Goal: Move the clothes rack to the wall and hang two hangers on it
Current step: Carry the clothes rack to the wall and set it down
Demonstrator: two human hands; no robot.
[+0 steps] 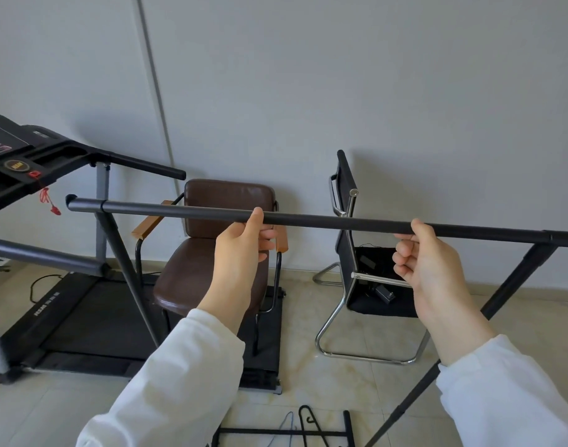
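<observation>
Gripping the top bar of the black clothes rack, both hands had their fingers curled around it: the left hand near the bar's middle, the right hand further along towards its right end. White sleeves covered both forearms. The rack stood a little way out from the pale wall, with its slanted legs spreading down to the tiled floor. Two hangers, one thin and one thicker and black, lay at the rack's base near the bottom edge of the view. Behind the bar sat a brown padded chair and a black mesh chair on a chrome frame. A treadmill stood on the left; white lettering ran along its deck rail, and a round gold badge marked its console, but neither could be read clearly.
</observation>
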